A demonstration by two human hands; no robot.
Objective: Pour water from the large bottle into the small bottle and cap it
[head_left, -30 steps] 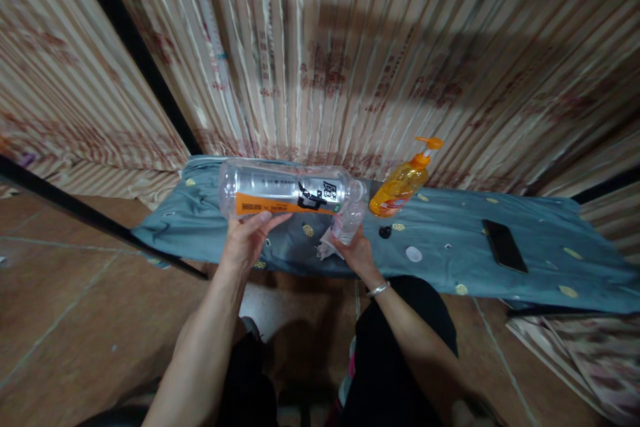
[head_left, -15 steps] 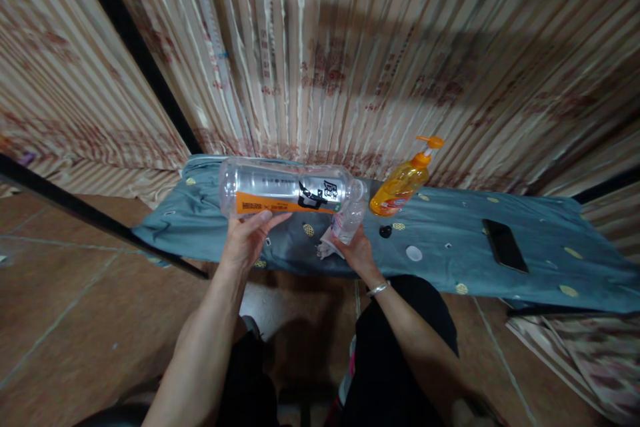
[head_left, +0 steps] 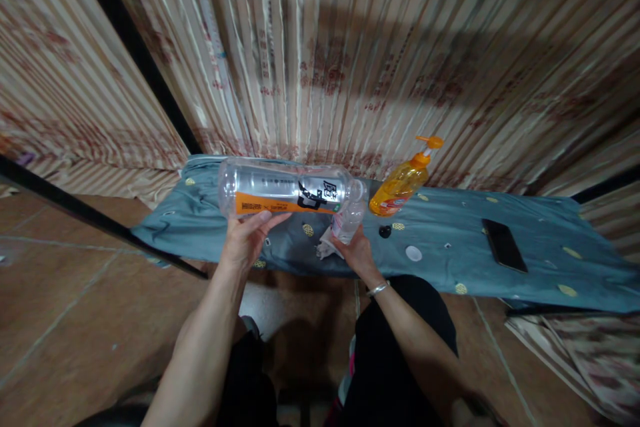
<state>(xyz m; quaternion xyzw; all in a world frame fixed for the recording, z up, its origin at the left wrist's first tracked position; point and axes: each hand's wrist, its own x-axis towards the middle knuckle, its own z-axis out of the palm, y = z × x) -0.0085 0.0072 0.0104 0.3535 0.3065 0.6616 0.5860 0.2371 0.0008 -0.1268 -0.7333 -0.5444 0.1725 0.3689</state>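
Seeing no shift since last frame, my left hand (head_left: pixel 245 239) part-curled gripping big bottle (head_left: pixel 280 185), long axis sideways, neck rightward, right hand (head_left: pixel 358 251) wrapped round small bottle (head_left: pixel 348 219).

Large bottle (head_left: pixel 285 188), clear plastic, silver-and-orange label with black characters, held on its side, neck to the right, small bottle (head_left: pixel 349 219), clear, pinkish label, held near upright, top leaning right, mouth close against the larger one's neck
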